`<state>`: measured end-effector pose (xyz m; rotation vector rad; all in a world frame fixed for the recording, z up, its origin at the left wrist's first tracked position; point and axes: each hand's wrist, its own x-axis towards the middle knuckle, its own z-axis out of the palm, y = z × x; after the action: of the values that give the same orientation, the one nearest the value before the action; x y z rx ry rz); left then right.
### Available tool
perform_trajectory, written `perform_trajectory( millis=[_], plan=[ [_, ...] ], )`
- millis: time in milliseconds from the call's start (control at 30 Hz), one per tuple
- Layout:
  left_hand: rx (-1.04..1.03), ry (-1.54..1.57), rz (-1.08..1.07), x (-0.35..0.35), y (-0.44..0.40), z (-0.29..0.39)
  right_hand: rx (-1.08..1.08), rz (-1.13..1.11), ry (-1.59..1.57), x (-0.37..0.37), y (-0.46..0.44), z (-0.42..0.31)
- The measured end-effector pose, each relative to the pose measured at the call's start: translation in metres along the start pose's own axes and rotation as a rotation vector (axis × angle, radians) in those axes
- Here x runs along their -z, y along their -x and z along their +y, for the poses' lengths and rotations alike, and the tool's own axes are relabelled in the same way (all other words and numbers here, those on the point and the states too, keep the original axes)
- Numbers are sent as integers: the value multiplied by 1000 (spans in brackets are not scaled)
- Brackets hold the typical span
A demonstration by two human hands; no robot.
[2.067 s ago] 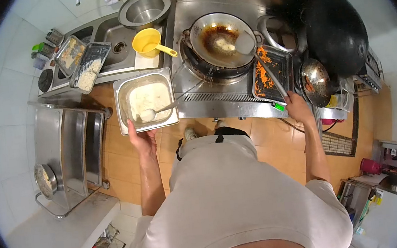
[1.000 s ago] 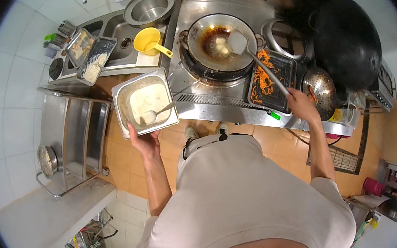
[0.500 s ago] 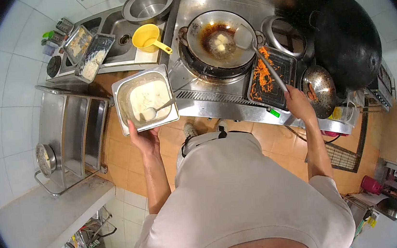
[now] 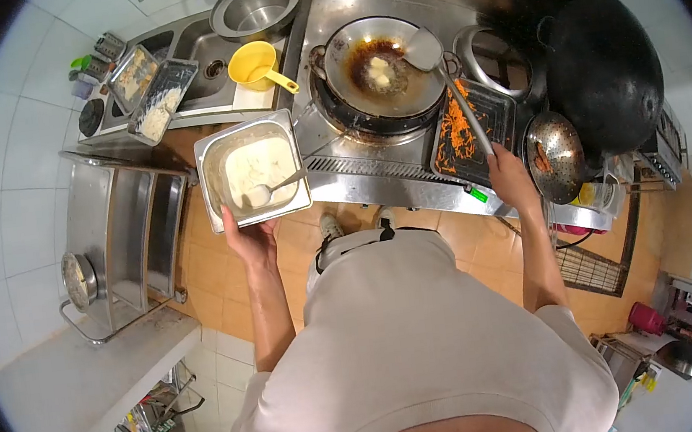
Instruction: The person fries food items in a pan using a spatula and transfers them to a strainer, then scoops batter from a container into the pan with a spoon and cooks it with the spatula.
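My left hand is closed on the near edge of a square metal container. Pale creamy batter fills its bottom, with a spoon resting in it. My right hand grips the long handle of a metal spatula, whose blade is over the right side of the wok. Pale lumps lie in brown oil at the wok's middle. A black tray with orange shreds sits right of the wok, below the spatula handle.
A yellow dipper and a steel basin stand by the sink, with two food trays at its left. On the right are a perforated ladle and a large black wok. A metal cart stands at left.
The spatula has moved from the lumps to the wok's right side and up. My right hand has shifted slightly left. The container stays in my left hand.
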<state>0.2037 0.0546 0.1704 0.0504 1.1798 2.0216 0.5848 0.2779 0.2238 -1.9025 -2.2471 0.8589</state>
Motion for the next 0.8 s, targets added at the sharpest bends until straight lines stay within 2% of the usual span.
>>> perform_trajectory(
  millis=[67,167,267,367,467,567,667,767,800],
  plan=[
    [12,-12,-2,1,-1,0,22,17,119,0,-1,-8],
    [15,-11,-13,2,-6,-1,-54,-109,-87,1,-5,-1],
    [11,-1,-6,0,-3,-1,46,50,-7,-8,0,-4],
    [30,6,-22,3,-5,-2,-17,-20,38,-12,-4,-5],
    [40,9,-50,12,-12,-4,-124,-140,-158,2,3,-11],
    [25,33,-40,4,-7,-2,-7,6,-42,-10,3,1],
    [29,25,-24,5,-8,-1,-175,-146,-87,4,7,-24],
    [32,15,-10,7,-10,-1,-142,-145,-259,-4,3,-2],
    [25,16,-20,4,-8,0,-24,-43,-157,-18,-5,17]
  ],
)
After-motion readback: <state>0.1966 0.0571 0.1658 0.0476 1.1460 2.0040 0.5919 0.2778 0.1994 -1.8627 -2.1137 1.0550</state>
